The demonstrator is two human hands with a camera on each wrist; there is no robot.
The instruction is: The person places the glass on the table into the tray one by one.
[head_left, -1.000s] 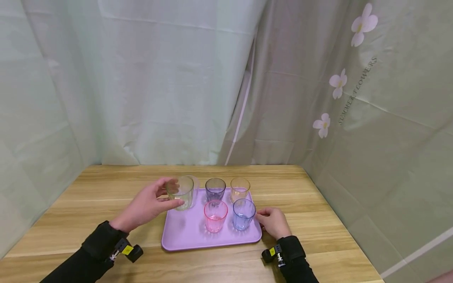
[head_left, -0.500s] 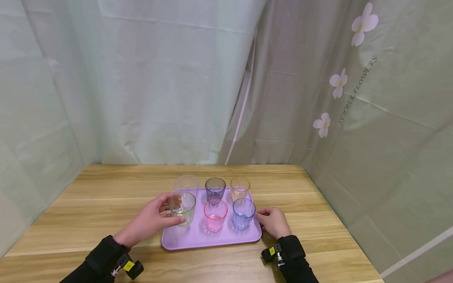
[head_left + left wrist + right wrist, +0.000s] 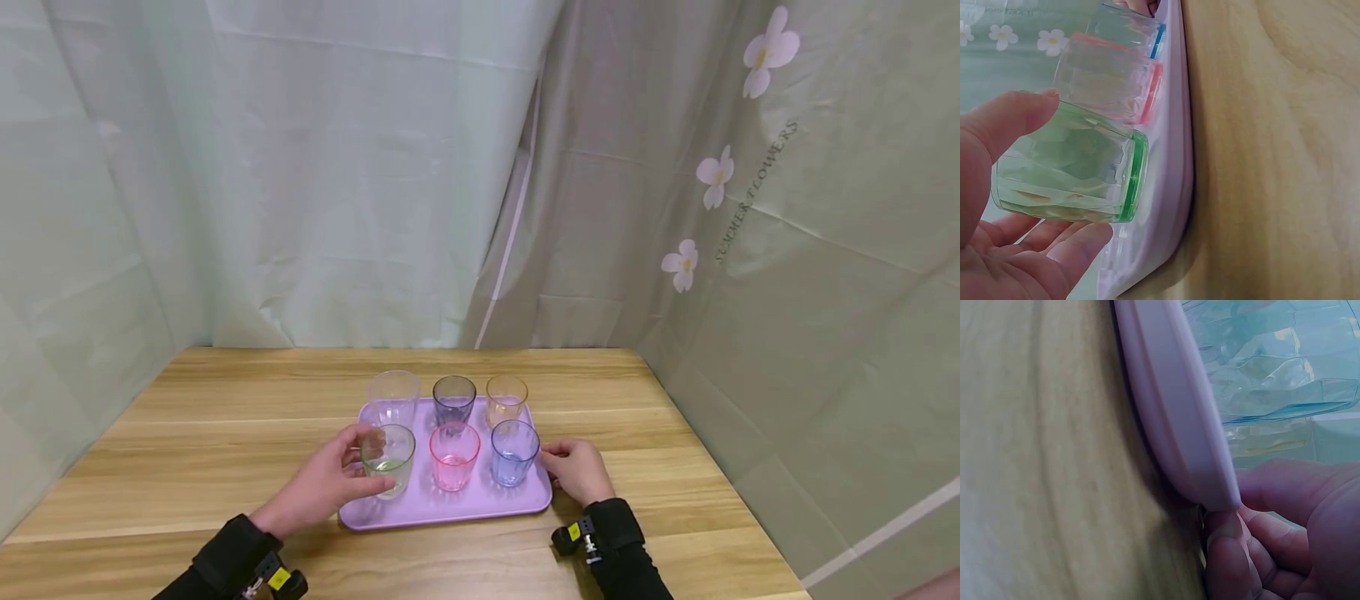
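My left hand [image 3: 330,477] grips a clear green glass [image 3: 1072,165], thumb on one side and fingers on the other. The glass is upright over the front left corner of a light purple tray [image 3: 420,512]; whether its base touches the tray I cannot tell. Beside it stands a pink glass [image 3: 454,458], then a blue glass [image 3: 514,454]. Behind them are a colourless glass [image 3: 394,396], a dark grey glass [image 3: 453,400] and an amber glass [image 3: 507,398]. My right hand [image 3: 579,471] pinches the tray's right edge, the rim [image 3: 1210,469] between thumb and fingers.
The tray lies on a wooden table [image 3: 255,400]. Pale curtains [image 3: 360,183] enclose the table at the back and both sides, with printed flowers [image 3: 715,175] on the right one.
My left hand has brought the green glass toward me and down, from beside the colourless glass to the tray's front left. The right hand stays at the tray's edge.
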